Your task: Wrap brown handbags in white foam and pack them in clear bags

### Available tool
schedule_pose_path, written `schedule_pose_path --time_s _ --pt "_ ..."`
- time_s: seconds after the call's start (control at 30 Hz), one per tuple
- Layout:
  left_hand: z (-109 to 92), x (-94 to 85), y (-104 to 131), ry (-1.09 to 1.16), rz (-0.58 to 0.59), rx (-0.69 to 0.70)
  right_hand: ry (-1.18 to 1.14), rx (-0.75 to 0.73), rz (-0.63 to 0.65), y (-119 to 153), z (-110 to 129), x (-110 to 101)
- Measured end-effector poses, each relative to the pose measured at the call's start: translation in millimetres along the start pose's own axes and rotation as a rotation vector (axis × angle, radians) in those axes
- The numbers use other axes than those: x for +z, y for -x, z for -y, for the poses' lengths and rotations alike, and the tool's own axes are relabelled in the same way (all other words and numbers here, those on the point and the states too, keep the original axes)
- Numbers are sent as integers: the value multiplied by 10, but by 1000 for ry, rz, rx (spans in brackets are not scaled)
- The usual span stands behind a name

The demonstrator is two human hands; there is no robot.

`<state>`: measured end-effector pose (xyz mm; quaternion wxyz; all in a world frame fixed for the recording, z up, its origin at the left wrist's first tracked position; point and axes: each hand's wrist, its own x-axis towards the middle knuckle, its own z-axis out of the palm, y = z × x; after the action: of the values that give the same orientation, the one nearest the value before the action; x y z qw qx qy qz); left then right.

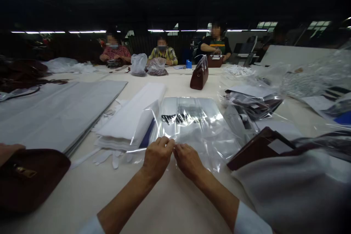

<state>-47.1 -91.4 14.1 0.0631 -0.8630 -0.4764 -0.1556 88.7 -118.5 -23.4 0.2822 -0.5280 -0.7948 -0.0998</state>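
My left hand (159,155) and my right hand (189,159) are close together over the table, fingers pinched on the near edge of a clear plastic bag (149,120). Under and beyond it lies a stack of clear plastic bags (192,117) with black print. Just left of my hands is a pile of white foam sheets (131,113), partly covered by the plastic, with a dark blue piece at its edge. White gloves (109,157) stick out beneath that pile. My fingertips are partly hidden by the knuckles.
Grey sheets (68,106) are stacked at left. A brown leather bag (33,179) is near left, with another person's hand (9,151) on it. A brown handbag (199,75) stands ahead. Plastic-wrapped pieces (253,98) lie at right. Several people sit or stand across the table.
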Motion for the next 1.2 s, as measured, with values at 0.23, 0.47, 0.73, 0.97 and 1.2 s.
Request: schedule_pose_path --time_s 0.23,0.47,0.73,0.97,1.2 --pt "51 100 -68 236 150 -69 71 -133 -53 193 -51 -244" --pt "16 170 -159 404 293 -53 133 -170 -93 321 -241 -207" --pt "-40 180 -212 477 400 -13 121 -193 -116 265 -285 -231" --pt "-96 149 -287 483 361 24 85 -291 -263 312 -370 -237" --pt "-170 70 -394 356 251 -17 157 -292 -351 331 -445 -142"
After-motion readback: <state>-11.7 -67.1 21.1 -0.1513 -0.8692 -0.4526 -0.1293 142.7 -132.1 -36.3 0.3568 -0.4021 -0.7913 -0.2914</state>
